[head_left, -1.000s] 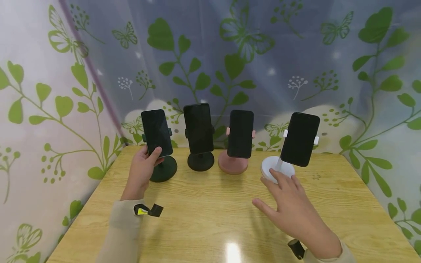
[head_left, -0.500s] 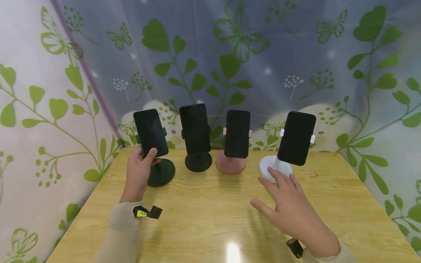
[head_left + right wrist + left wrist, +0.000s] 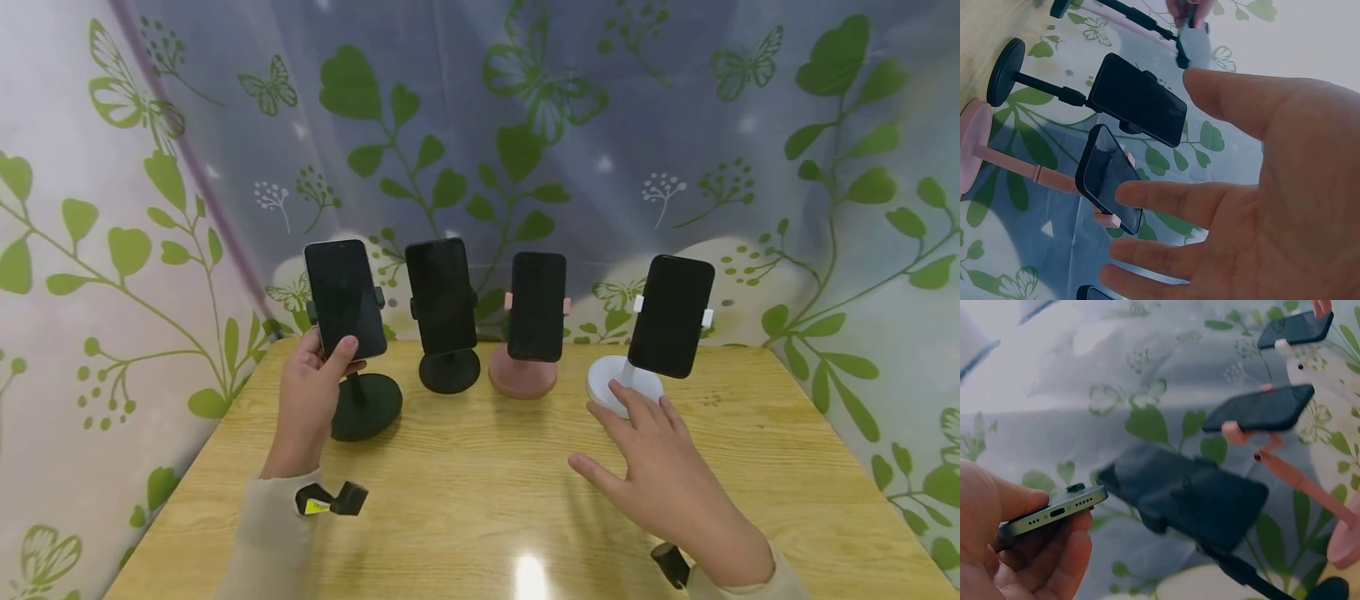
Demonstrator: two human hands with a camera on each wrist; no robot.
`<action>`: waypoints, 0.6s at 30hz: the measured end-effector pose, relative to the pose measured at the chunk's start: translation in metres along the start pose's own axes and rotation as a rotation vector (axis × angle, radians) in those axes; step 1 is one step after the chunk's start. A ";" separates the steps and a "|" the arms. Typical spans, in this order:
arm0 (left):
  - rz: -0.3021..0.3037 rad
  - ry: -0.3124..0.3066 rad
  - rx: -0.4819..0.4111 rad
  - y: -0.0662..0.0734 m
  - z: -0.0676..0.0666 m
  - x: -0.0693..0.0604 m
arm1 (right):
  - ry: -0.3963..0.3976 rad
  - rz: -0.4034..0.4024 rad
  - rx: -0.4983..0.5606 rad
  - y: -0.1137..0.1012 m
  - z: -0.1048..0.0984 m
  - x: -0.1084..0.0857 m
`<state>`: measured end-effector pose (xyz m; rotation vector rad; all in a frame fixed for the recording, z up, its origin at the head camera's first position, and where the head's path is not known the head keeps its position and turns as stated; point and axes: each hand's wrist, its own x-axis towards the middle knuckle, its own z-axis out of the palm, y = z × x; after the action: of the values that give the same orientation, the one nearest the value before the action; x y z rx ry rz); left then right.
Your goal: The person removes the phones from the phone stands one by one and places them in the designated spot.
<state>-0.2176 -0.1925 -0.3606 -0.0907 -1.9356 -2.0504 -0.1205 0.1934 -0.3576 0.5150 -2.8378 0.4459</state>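
My left hand (image 3: 311, 396) pinches the lower end of a black-screened phone (image 3: 345, 296), thumb on the screen and fingers behind. That phone sits in the side clamps of a dark green phone stand (image 3: 373, 408) at the table's left. In the left wrist view the bottom edge of the phone, with its charging port, faces the camera between thumb and fingers. My right hand (image 3: 667, 483) spreads its straight fingers in front of the round base of a white phone stand (image 3: 602, 379), which holds another phone (image 3: 671, 317). Whether its fingertips touch the base I cannot tell.
Between the hands stand a black phone stand (image 3: 450, 372) and a pink phone stand (image 3: 522, 381), each with a dark phone clamped upright. All are on a wooden table (image 3: 465, 500). A leaf-patterned curtain (image 3: 465, 108) hangs close behind and at both sides.
The green stand has come a little toward me with its phone, my left hand still gripping the phone. The phone leans less than half a second ago. My right hand stays nearly still.
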 end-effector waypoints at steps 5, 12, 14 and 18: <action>0.072 -0.081 0.046 0.018 0.005 -0.015 | -0.009 0.014 0.004 -0.001 -0.001 0.001; 0.040 -0.257 0.042 0.041 0.019 -0.043 | -0.013 0.025 0.006 -0.002 -0.001 0.001; 0.038 -0.341 0.007 0.043 0.028 -0.051 | -0.017 0.025 0.011 -0.003 -0.002 0.001; 0.026 -0.513 -0.052 0.041 0.046 -0.064 | 0.008 0.009 0.038 -0.003 -0.005 0.001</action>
<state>-0.1533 -0.1365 -0.3341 -0.7123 -2.1379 -2.2157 -0.1197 0.1923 -0.3520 0.5064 -2.8302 0.5028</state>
